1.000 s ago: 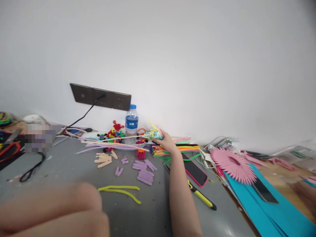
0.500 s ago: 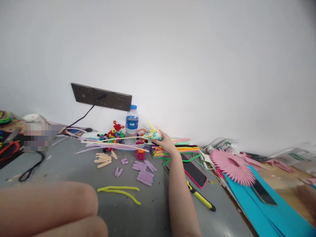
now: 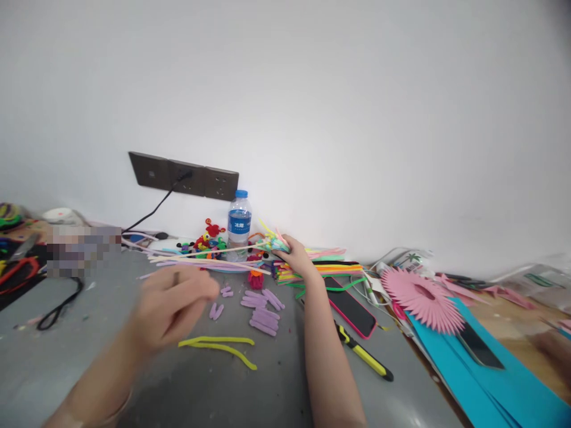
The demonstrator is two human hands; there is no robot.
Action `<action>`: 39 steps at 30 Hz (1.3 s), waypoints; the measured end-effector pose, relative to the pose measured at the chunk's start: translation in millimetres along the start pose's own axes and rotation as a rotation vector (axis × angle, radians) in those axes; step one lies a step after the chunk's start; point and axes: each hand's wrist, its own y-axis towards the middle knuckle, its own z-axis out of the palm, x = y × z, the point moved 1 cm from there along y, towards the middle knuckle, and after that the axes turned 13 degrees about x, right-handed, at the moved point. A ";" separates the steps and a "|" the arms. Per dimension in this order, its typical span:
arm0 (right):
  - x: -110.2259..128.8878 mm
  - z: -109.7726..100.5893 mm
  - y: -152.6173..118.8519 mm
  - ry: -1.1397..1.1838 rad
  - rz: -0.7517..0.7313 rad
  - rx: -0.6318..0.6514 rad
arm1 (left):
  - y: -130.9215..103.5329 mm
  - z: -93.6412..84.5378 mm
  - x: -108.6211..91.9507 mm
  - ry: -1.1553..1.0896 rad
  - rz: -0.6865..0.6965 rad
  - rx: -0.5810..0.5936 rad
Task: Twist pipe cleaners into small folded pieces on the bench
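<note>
My right hand (image 3: 294, 257) reaches to the back of the grey table (image 3: 276, 386), its fingers closed round the end of a bundle of pastel pipe cleaners (image 3: 275, 242). Over the left part of the table my left hand (image 3: 176, 303) is raised with its fingers curled together; whether anything is in them is too blurred to tell. Two yellow-green pipe cleaners (image 3: 218, 343) lie just right of and below it. Short folded purple pieces (image 3: 263, 315) lie between my hands. Long purple and cream strands (image 3: 223, 261) stretch behind them.
A water bottle (image 3: 239, 223) stands at the wall beside small colourful figures (image 3: 209, 241). Right of my forearm lie a pink-edged phone (image 3: 354, 312) and a yellow-black cutter (image 3: 368, 358). Farther right are a pink pleated paper (image 3: 422, 297) and blue sheets (image 3: 473, 380).
My left hand has moved from the lower left corner up and forward over the table, now covering the short cream pieces. My right hand has shifted slightly left with the bundle's end.
</note>
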 end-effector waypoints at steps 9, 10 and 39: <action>36.3 -32.5 -20.0 -0.039 0.067 0.051 | 1.3 26.9 17.7 -0.071 -0.165 0.343; 51.6 -38.4 -24.7 -0.055 0.038 0.021 | -3.1 28.7 21.0 -0.082 -0.183 0.352; 152.3 80.6 -98.4 -0.246 0.024 0.609 | -7.4 34.0 31.9 -0.390 -0.378 0.341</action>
